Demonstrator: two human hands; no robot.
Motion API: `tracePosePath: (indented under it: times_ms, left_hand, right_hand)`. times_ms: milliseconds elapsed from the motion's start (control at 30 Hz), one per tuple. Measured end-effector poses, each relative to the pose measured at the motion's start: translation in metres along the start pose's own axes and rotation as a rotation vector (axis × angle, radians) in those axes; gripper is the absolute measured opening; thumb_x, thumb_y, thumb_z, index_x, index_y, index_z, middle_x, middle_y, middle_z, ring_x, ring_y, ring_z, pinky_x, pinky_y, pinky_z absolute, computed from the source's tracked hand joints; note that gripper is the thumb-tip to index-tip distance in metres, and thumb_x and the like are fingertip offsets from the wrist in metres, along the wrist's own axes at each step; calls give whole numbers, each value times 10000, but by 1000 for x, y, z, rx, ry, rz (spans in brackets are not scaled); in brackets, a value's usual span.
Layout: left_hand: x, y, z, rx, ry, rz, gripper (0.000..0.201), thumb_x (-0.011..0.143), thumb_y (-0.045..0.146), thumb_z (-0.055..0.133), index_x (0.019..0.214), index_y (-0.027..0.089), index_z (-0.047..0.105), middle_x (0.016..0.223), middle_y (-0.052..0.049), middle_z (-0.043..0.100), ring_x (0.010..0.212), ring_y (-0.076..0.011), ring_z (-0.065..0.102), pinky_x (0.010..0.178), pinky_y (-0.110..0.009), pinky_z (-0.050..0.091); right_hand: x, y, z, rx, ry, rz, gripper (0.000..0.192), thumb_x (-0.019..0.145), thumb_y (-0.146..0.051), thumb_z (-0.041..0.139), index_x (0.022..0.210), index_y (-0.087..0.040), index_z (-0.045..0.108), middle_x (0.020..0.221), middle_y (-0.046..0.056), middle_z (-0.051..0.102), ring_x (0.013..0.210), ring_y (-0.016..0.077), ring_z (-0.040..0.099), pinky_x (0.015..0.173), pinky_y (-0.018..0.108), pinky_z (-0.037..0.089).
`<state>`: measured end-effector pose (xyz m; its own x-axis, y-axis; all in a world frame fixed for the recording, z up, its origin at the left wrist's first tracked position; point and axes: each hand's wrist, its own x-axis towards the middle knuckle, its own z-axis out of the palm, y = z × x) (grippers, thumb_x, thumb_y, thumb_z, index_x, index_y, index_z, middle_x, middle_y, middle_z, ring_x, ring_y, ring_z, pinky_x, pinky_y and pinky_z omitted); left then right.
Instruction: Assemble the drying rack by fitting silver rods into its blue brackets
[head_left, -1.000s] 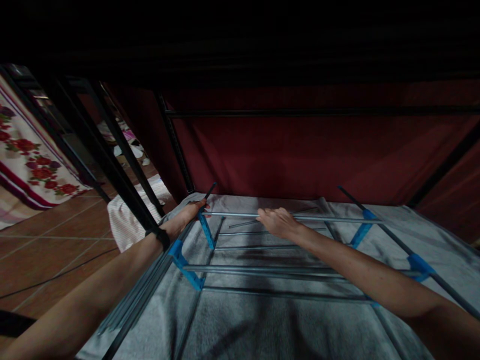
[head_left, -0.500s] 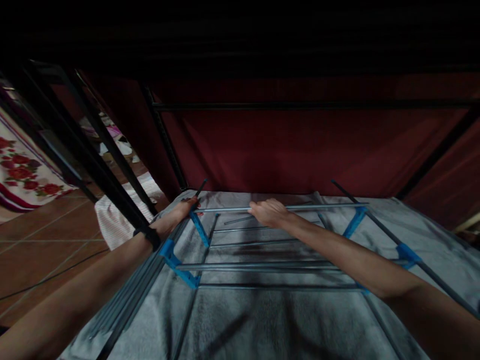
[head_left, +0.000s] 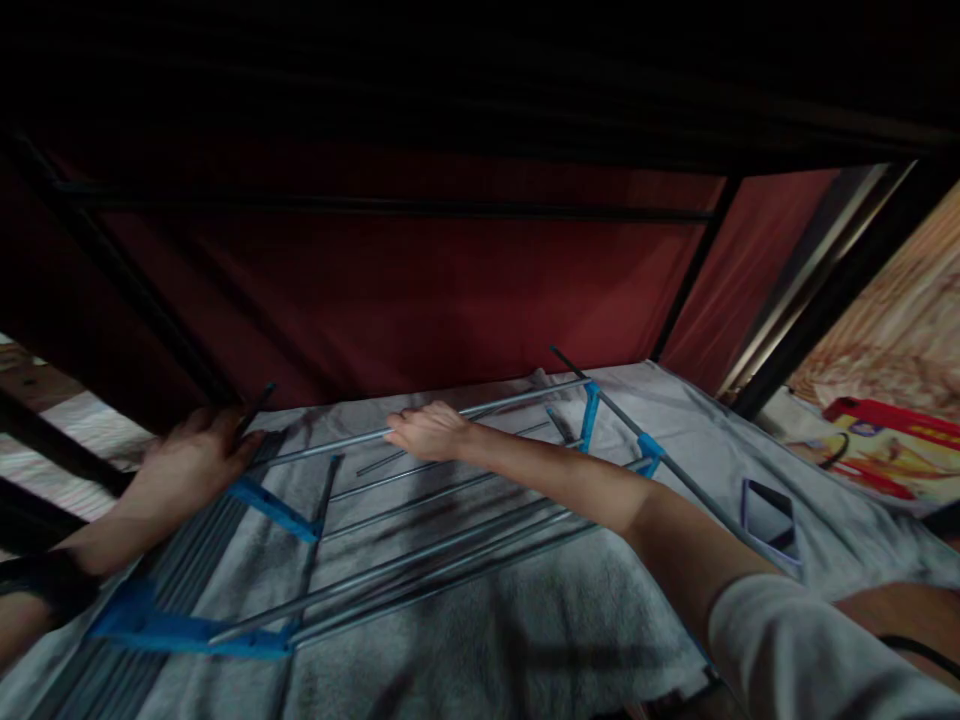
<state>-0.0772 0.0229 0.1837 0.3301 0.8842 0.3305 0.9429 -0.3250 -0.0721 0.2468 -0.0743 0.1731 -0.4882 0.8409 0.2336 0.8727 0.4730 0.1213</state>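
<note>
Here the right hand (head_left: 427, 430) is curled over a thin grey metal rod (head_left: 495, 408), its fingers closed around the bar near its middle; the rod runs from the left hand across to a blue plastic connector (head_left: 590, 405) at the far right corner. The left hand (head_left: 187, 462) rests at the rod's left end, fingers bent down over the spot where the rod meets a dark upright tube (head_left: 257, 405); whether it actually grips anything there I cannot tell, as the light is poor. A dark band (head_left: 45, 585) circles the left wrist. Below the hands, more grey rods (head_left: 420, 560) lie side by side between blue connector pieces (head_left: 274, 510), forming a low rack on a grey cloth (head_left: 480, 640). To the right, just beside a dark side tube, a phone (head_left: 769, 512) lies flat on the cloth. Behind everything hangs a dark red fabric panel (head_left: 420, 290) within a black frame (head_left: 825, 290), and a red packet (head_left: 892, 415) shows at the far right.
</note>
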Motion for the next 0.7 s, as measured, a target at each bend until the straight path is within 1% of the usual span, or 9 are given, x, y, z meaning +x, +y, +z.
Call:
tracePosePath:
  times_ms: [67, 167, 233, 300, 400, 500, 600, 667, 700]
  left_hand:
    - [-2, 27, -6, -54, -47, 187, 590, 1003, 433, 290, 1406, 110, 576, 1458, -185, 629, 1329, -333, 607, 1165, -475, 452]
    - [-2, 78, -2, -144, -258, 404, 569, 917, 375, 420, 1397, 132, 604, 1501, -157, 628, 1344, -316, 618, 1187, -431, 435]
    - [-1, 107, 6, -196, -301, 436, 623, 901, 397, 430, 1431, 111, 588, 1514, -181, 618, 1374, -334, 603, 1193, -446, 430]
    - [1, 126, 11, -268, -309, 419, 647, 928, 442, 373, 1438, 111, 594, 1471, -185, 652, 1334, -334, 638, 1159, -439, 466]
    - [7, 136, 13, -331, -353, 403, 653, 956, 500, 296, 1386, 163, 653, 1368, -151, 725, 1224, -323, 707, 1078, -411, 528]
    - [10, 133, 14, -324, -363, 389, 641, 954, 519, 304, 1376, 207, 673, 1311, -115, 759, 1172, -310, 730, 1024, -388, 554]
    - [10, 130, 15, -314, -345, 386, 643, 956, 522, 316, 1390, 204, 668, 1321, -111, 755, 1174, -306, 729, 1028, -385, 552]
    - [8, 131, 15, -325, -320, 388, 622, 957, 518, 340, 1360, 195, 687, 1323, -114, 755, 1163, -307, 733, 1033, -385, 551]
    - [7, 132, 15, -339, -301, 384, 595, 957, 506, 361, 1339, 199, 698, 1316, -108, 760, 1147, -303, 739, 1025, -381, 555]
  right_hand:
    - [2, -2, 0, 5, 16, -6, 404, 1134, -447, 350, 1241, -165, 620, 1170, 118, 769, 958, 242, 747, 773, 348, 537]
    - [3, -3, 2, 18, 47, 11, 386, 1131, -435, 368, 1248, -169, 623, 1177, 121, 766, 969, 239, 741, 787, 353, 538]
    - [3, -3, 3, 27, 57, 25, 371, 1128, -426, 385, 1254, -170, 622, 1188, 125, 763, 985, 239, 738, 804, 356, 541]
    - [1, 0, 5, 36, 46, 43, 376, 1125, -440, 396, 1265, -168, 616, 1207, 120, 755, 1008, 242, 735, 825, 366, 549]
    - [-10, 10, 4, 53, 33, 53, 357, 1109, -458, 451, 1262, -181, 616, 1251, 104, 732, 1076, 239, 718, 905, 378, 553]
    - [-37, 32, -6, 61, 49, 19, 252, 1075, -386, 555, 1240, -214, 635, 1284, 85, 708, 1145, 223, 683, 1014, 372, 520]
    - [-81, 68, -25, 60, 92, 10, 257, 1071, -266, 525, 1299, -218, 633, 1332, 98, 680, 1187, 224, 652, 1069, 399, 488]
    - [-116, 99, -38, 75, 164, 91, 311, 1056, -230, 501, 1336, -187, 628, 1374, 133, 655, 1249, 246, 612, 1121, 444, 449]
    - [-133, 115, -43, 95, 222, 179, 335, 1045, -218, 486, 1347, -176, 627, 1382, 147, 645, 1275, 260, 592, 1137, 464, 432]
